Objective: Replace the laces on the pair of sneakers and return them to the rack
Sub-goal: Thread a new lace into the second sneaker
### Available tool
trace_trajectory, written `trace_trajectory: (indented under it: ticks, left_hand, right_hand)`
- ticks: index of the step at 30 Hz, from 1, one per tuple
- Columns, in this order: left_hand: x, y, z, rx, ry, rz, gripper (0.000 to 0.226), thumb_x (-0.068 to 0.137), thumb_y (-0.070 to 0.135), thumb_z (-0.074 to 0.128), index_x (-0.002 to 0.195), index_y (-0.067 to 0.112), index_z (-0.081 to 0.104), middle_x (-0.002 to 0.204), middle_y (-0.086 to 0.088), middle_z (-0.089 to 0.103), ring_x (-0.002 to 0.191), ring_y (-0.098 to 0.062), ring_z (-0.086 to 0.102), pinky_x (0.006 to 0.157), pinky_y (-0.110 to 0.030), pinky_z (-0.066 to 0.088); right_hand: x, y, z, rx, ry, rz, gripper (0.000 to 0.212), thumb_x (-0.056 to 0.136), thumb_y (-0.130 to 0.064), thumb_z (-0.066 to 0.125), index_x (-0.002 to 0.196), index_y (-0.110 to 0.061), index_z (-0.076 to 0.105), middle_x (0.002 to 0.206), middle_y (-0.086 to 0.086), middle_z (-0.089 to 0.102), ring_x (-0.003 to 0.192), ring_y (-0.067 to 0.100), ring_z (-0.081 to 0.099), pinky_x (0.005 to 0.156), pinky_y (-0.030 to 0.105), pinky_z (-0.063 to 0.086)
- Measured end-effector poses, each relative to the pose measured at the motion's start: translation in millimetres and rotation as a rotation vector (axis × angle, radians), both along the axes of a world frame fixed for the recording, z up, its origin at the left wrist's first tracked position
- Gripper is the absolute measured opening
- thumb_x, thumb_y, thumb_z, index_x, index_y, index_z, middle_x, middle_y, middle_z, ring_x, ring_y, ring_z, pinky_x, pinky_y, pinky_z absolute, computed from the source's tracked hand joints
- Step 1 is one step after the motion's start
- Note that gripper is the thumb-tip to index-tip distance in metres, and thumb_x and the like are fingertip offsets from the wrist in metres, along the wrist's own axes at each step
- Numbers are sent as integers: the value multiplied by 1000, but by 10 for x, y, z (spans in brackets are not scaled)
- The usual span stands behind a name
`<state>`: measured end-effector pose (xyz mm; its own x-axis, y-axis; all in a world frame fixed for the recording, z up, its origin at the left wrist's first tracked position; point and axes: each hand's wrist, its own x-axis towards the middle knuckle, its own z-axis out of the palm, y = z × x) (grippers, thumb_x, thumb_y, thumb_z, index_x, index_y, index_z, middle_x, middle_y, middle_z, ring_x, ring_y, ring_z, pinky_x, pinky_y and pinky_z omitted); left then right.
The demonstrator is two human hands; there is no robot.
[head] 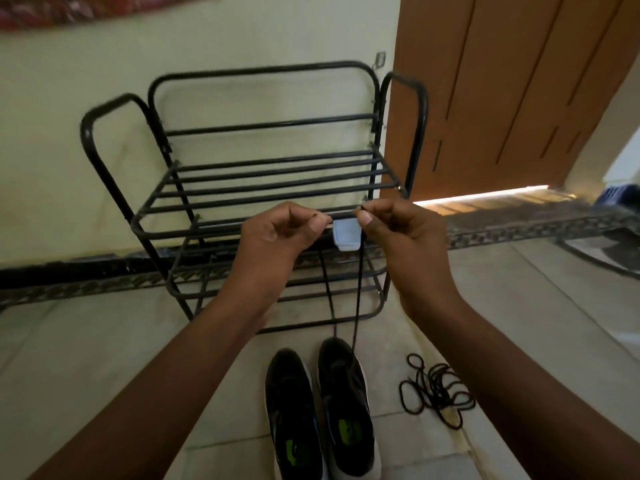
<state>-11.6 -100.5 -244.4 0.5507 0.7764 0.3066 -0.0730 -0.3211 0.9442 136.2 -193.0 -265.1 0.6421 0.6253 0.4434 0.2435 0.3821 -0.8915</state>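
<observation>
Two black sneakers with white soles stand side by side on the floor, the left sneaker (pixel 292 403) and the right sneaker (pixel 346 400), toes toward the rack. A black lace (pixel 356 289) runs up from the right sneaker in two taut strands. My left hand (pixel 277 233) pinches one lace end, and my right hand (pixel 394 230) pinches the other, both raised level in front of the black metal shoe rack (pixel 277 188). A second black lace (pixel 436 389) lies in a loose tangle on the floor to the right of the sneakers.
The rack stands against a pale wall, its shelves bare except for a small white-blue box (pixel 346 237) behind my hands. A wooden door (pixel 502 91) is at the right, with a dark patterned floor border running along the wall.
</observation>
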Motion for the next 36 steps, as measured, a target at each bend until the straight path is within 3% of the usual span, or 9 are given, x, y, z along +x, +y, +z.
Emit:
trace_trajectory:
  ticks: [4,11,15,23,28,36]
  left_hand:
    - [6,-41,164,12,-97,34,6,90,8,73,91,11,77,94,0,80,94,-11,74,80,-14,53]
    - [14,-81,229,-9,-107,124,13,81,2,82,88,10,75,87,-5,78,85,-15,75,75,-17,56]
    - [30,-71,223,-30,-99,155,12,82,5,81,86,14,74,86,-3,78,86,-14,76,76,-18,56]
    - [68,-70,202,-199,-53,146,7,82,15,81,89,15,78,88,6,79,85,1,72,76,-13,50]
    - [21,-46,261,-227,-30,137,6,80,18,82,84,18,78,86,5,79,87,-2,72,86,-23,48]
    - [-31,-39,287,-222,-28,70,19,67,26,82,82,15,78,85,4,79,88,-2,73,84,-20,47]
  right_hand:
    - [-58,-31,129,19,-43,-8,11,90,-6,73,99,-9,78,91,0,77,91,14,71,83,29,59]
    - [-61,-36,183,5,-72,-18,13,88,-7,75,101,-8,79,92,0,78,92,13,72,85,30,59]
    - [-75,-44,140,5,-99,-31,13,87,-11,77,100,-9,77,90,0,76,89,13,72,80,25,58]
    - [-92,-18,151,46,-91,-41,32,85,-6,79,112,-9,62,85,4,76,86,18,74,78,37,61]
    - [-113,7,165,33,-97,-50,33,84,-8,80,111,-11,61,86,2,76,87,16,74,80,38,61]
    - [-100,25,158,15,-140,-67,31,84,-9,81,108,-8,62,85,-1,75,86,15,74,77,39,61]
